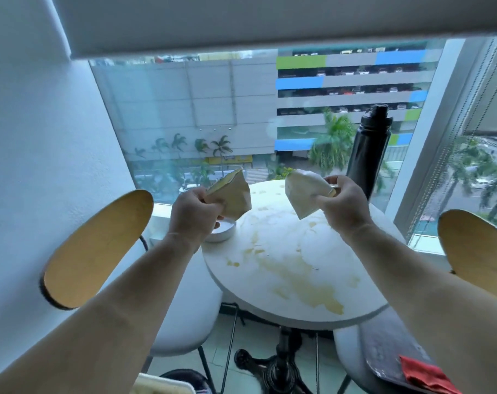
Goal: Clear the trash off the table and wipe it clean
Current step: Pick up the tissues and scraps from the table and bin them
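Nearest, the bare left forearm (105, 322) stretches up and forward, its wrist bent. The left hand (196, 214) is clenched around a crumpled tan paper wrapper (231, 194), held in the air over a small round white dish (223, 233) at the table's left edge. The round white tabletop (298, 265) is smeared with yellowish spills. Above its far side the right hand (345, 203) pinches a crumpled pale paper piece (302, 193) between thumb and curled fingers, with the right forearm (429, 280) raised likewise. A tall black bottle (368, 155) stands at the far right rim.
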